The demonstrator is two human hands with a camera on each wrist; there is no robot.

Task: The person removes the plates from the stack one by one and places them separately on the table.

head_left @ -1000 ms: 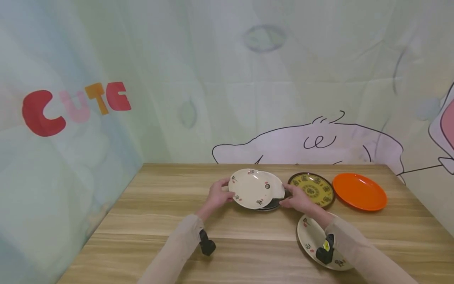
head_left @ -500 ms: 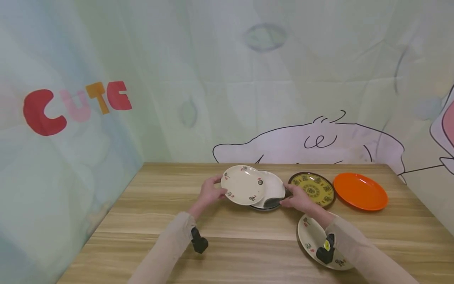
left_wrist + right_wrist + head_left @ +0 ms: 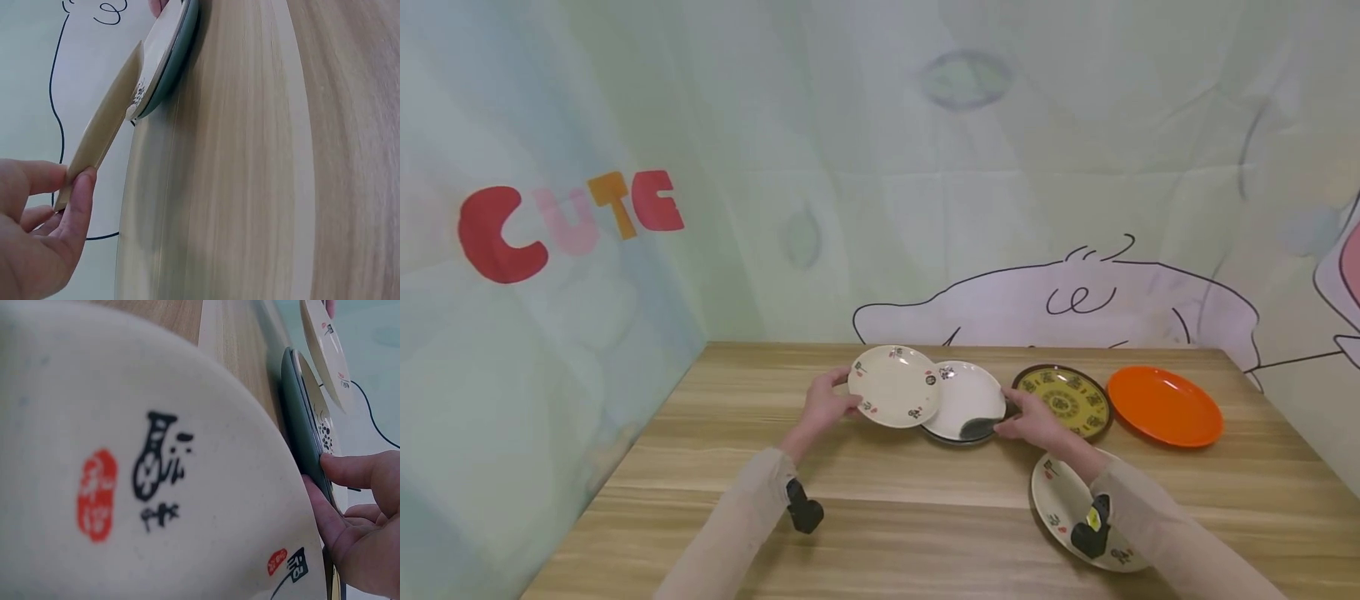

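Above the far side of the table [image 3: 917,479], pinching tilted cream plate [image 3: 892,388] with left hand [image 3: 827,405] | just beside, gripping white plate [image 3: 968,400] at rim with right hand [image 3: 1032,418] | apparently partway: lifted, not yet set down | leaving yellow plate [image 3: 1063,403], orange plate [image 3: 1163,405], front plate [image 3: 1063,502] ungripped

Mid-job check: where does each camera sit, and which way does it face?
Head: worn on the head, facing forward and down over the wooden table; left hand, right hand and both sleeves show.
Left wrist: worn there, looking along the held cream plate toward the white plate; left hand and a bit of right hand show.
Right wrist: worn there, looking across the nearer cream plate toward the white plate; right hand and a bit of left hand show.
Shared by both wrist views: white plate, held cream plate.
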